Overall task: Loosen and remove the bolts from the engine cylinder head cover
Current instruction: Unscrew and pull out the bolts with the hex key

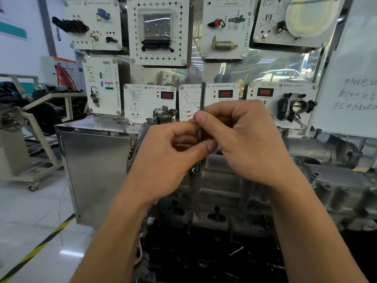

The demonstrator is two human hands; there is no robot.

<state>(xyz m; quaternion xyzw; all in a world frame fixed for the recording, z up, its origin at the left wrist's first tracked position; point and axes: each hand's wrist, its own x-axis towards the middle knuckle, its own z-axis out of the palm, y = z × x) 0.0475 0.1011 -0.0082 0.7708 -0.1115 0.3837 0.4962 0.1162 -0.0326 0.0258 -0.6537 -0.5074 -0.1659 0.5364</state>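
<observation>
Both hands hold 1 thin dark tool (202, 97), which stands upright over the engine. The right hand (246, 144) pinches the shaft between thumb and forefinger. The left hand (171, 150) pinches it a little lower, with the other fingers curled in. The lower part of the tool is hidden behind the fingers.

Just under the hands, near the left end of the grey cover (224, 180), 1 bolt (197, 168) is visible. Its dark shaft seems to stand up a little from its hole, so I judge that this bolt is loosened and is being turned out, but it is not removed yet. I cannot tell if the tip of the tool sits in the bolt head.

Further to the right, a second bolt (316, 176) sits fully down in the grey metal and looks untouched. The holes along the front edge are too dark to read. So at least 1 bolt is left after this one, and how many are already out I cannot say.

A steel cabinet (98, 170) stands beside the left end of the engine.
</observation>
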